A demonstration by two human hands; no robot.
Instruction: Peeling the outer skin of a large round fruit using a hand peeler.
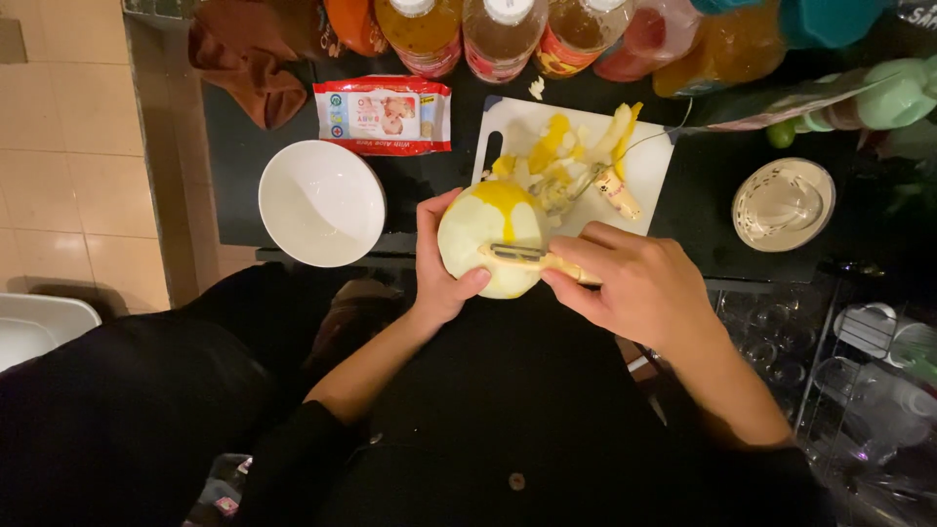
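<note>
My left hand (441,265) grips a large round fruit (478,229), mostly peeled pale with a yellow strip of skin left on top. My right hand (634,283) holds a peeler (532,258) with its blade laid across the fruit's near side. Both hands hover at the near edge of the dark counter, just in front of a white cutting board (649,166) piled with yellow peel strips (556,146).
An empty white bowl (320,203) sits left of the board. A red-and-white packet (383,115) lies behind it, a brown cloth (249,59) at the back left. Several bottles (503,34) line the back. A round woven lid (783,205) rests at right, glasses in a rack (781,332) below.
</note>
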